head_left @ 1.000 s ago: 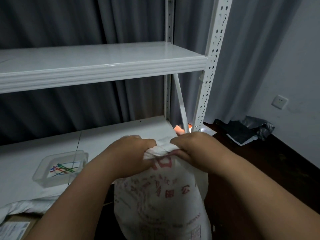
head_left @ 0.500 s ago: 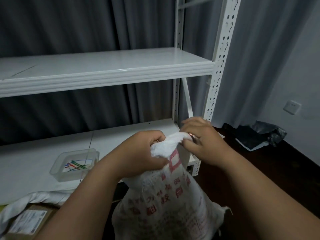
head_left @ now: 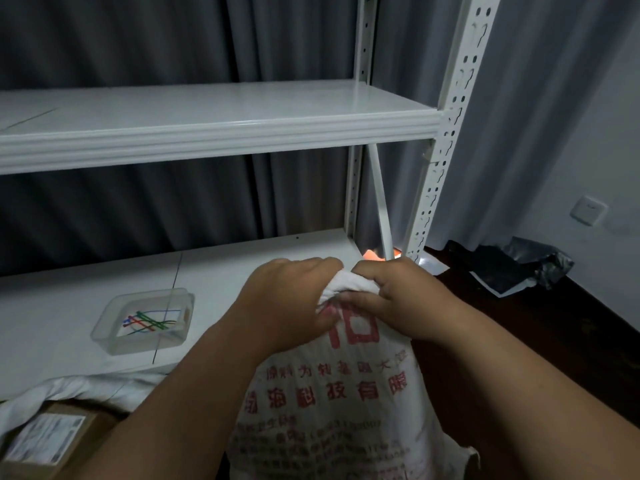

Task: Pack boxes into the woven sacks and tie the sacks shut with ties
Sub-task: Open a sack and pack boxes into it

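Grey curtains [head_left: 121, 39] hang behind the white shelf [head_left: 207, 129]; both hands, left hand [head_left: 287, 303] and right hand [head_left: 401, 299], clamp the sack [head_left: 332, 403] neck bunched; ties [head_left: 149, 321] lie in a tray [head_left: 107, 336] nearby.

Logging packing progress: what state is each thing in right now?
Woven sack: upright, mouth bunched shut, no tie visible.
Left hand: grips the sack's neck.
Right hand: grips the sack's neck.
Clear tray: lidless, holds coloured ties.
Cardboard box: closed, unpacked.
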